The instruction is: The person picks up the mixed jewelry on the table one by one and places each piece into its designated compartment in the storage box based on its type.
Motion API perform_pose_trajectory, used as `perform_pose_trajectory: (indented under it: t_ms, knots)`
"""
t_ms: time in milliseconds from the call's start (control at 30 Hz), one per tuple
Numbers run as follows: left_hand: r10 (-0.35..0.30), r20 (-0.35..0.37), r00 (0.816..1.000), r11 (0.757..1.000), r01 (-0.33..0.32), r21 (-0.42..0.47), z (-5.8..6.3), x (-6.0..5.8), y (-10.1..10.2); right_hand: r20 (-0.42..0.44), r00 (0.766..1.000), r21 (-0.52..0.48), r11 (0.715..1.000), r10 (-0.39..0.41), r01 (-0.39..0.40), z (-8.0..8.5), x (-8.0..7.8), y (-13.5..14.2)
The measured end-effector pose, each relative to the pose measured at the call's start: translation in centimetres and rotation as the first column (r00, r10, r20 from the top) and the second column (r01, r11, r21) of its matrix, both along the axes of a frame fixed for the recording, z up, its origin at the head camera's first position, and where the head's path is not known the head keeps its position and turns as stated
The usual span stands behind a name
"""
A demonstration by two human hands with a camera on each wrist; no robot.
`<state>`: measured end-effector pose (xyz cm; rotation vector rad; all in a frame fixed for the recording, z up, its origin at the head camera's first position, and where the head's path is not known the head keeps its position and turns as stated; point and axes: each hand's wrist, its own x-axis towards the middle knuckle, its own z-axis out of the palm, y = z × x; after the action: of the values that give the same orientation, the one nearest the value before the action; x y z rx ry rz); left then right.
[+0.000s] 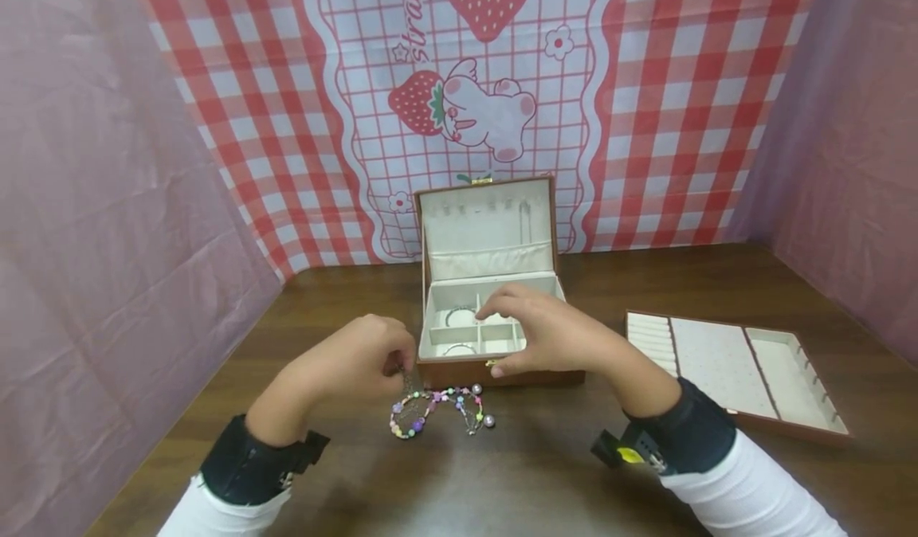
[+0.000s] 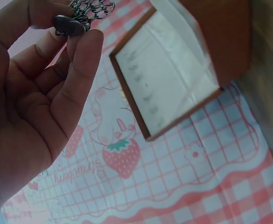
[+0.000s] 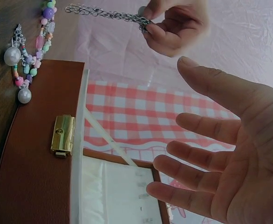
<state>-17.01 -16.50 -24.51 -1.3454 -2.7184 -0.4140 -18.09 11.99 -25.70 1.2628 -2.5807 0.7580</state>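
My left hand (image 1: pixel 351 362) pinches a silver link chain (image 3: pixel 106 14) between thumb and fingers. The chain hangs down left of the box front, and a dark round disc (image 2: pixel 69 25) shows at the fingertips. My right hand (image 1: pixel 555 334) is spread over the front right of an open brown jewelry box (image 1: pixel 502 378), its fingers apart and nothing in them. Inside the box, a silver bangle (image 1: pixel 459 311) lies in a rear compartment, with another ring-shaped piece in front of it. Colorful beaded bracelets (image 1: pixel 418 425) with pearl-like balls lie on the table before the box.
A lift-out tray (image 1: pixel 720 362) with ring rolls and flat sections lies to the right on the brown wooden table (image 1: pixel 445 489). The raised lid (image 1: pixel 488 226) holds a thin necklace (image 1: pixel 525 220) on a hook. A strawberry-print cloth (image 1: pixel 344 123) hangs behind.
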Motion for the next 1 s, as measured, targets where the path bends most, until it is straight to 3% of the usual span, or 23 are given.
perform_pose_trajectory:
  t_ms: [433, 567, 767, 1000]
  knots:
    - [-0.102, -0.01, 0.995, 0.985, 0.102, 0.142, 0.7, -1.4, 4.6, 0.012, 1.0, -0.039, 0.999, 0.002, -0.002, 0.6, -0.1, 0.7]
    - [-0.165, -0.049, 0.985, 0.967, 0.171, 0.186, 1.1, -2.0, 5.9, 0.104, 0.995, -0.108, 0.994, -0.003, 0.014, 0.9, -0.3, 0.9]
    - [-0.211, -0.107, 0.972, 0.944, 0.231, 0.236, 2.0, -2.1, 7.7, 0.272, 0.962, -0.192, 0.977, -0.034, 0.088, 1.4, -0.3, 1.3]
    - [-0.195, -0.139, 0.971, 0.904, 0.233, 0.359, 2.5, -2.5, 8.9, 0.328, 0.945, -0.266, 0.96, 0.01, 0.083, 1.8, -0.4, 1.9]
